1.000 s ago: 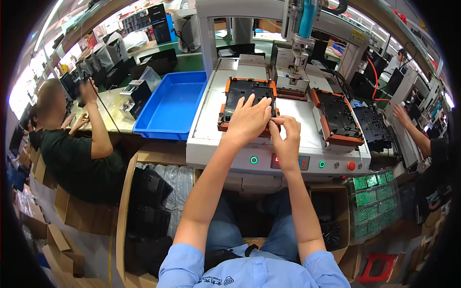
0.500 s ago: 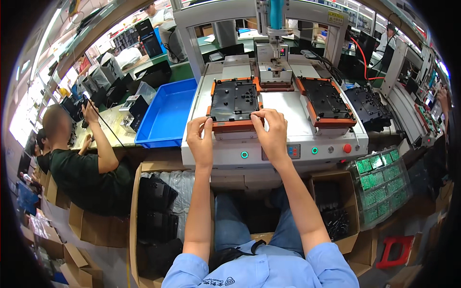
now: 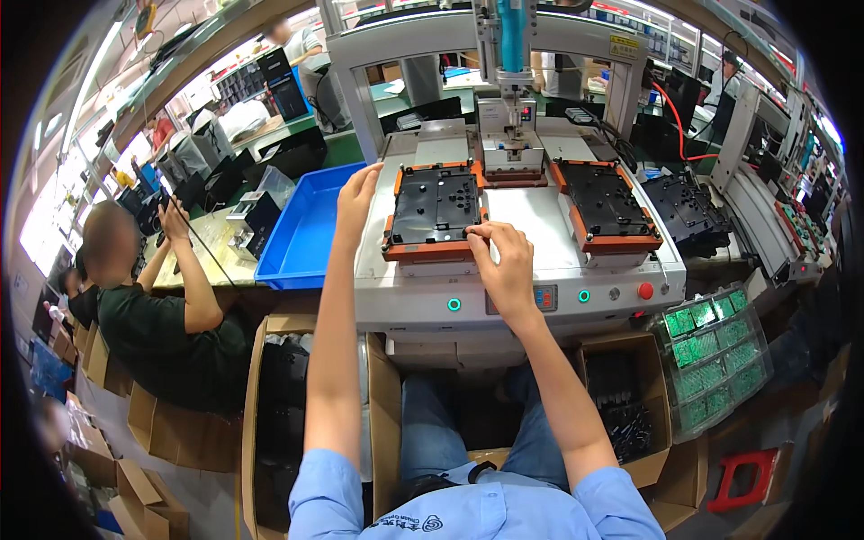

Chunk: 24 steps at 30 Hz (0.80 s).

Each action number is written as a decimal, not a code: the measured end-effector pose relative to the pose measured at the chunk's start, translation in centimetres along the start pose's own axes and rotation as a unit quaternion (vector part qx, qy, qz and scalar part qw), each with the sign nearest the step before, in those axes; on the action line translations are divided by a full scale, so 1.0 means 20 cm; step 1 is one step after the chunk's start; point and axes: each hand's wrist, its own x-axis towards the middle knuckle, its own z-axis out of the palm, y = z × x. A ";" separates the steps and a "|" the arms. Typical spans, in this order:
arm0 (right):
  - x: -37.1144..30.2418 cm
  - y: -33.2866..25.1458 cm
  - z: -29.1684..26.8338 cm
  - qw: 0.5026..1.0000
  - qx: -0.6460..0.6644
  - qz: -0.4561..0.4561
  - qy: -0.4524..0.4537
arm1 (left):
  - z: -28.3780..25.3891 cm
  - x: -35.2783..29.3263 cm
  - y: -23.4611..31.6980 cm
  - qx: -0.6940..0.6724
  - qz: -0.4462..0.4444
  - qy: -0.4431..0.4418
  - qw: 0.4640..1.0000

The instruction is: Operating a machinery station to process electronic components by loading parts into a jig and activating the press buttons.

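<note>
A black plastic panel [image 3: 436, 203] with small holes and clips lies flat in the left orange fixture [image 3: 418, 251] on the white machine. My right hand [image 3: 506, 266] is at the panel's front right corner, thumb and forefinger pinched on its edge. My left hand [image 3: 357, 200] is raised beside the fixture's left side, apart from the panel, near the blue tray's right rim. Its fingers are stretched upward and hold nothing that I can see. A second black panel [image 3: 608, 199] sits in the right orange fixture [image 3: 623, 244].
A teal-topped machine head [image 3: 514, 40] hangs behind the fixtures. To the left stand a blue tray [image 3: 286, 256] and a seated person [image 3: 162, 310]. Cardboard boxes [image 3: 382, 396] flank my legs. Green circuit boards [image 3: 715, 351] and a red button [image 3: 644, 291] are at right.
My left hand has left the panel's front left corner and moved up and left along the fixture. My right hand stays at the front right corner, slightly lower in view.
</note>
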 end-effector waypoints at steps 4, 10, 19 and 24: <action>0.00 -0.01 0.01 1.000 0.030 0.003 -0.001 | 0.02 0.23 -0.23 0.042 0.037 -0.109 0.992; 0.00 0.01 0.03 0.999 0.032 -0.008 0.031 | 0.11 0.26 -0.30 -0.039 -0.033 -0.165 0.985; 0.00 0.01 0.03 0.998 0.037 0.024 0.034 | 0.14 0.26 -0.29 -0.161 -0.130 -0.142 0.968; 0.00 0.02 -0.14 0.993 0.112 -0.010 -0.030 | 0.14 0.16 -0.26 -0.144 -0.151 -0.018 0.978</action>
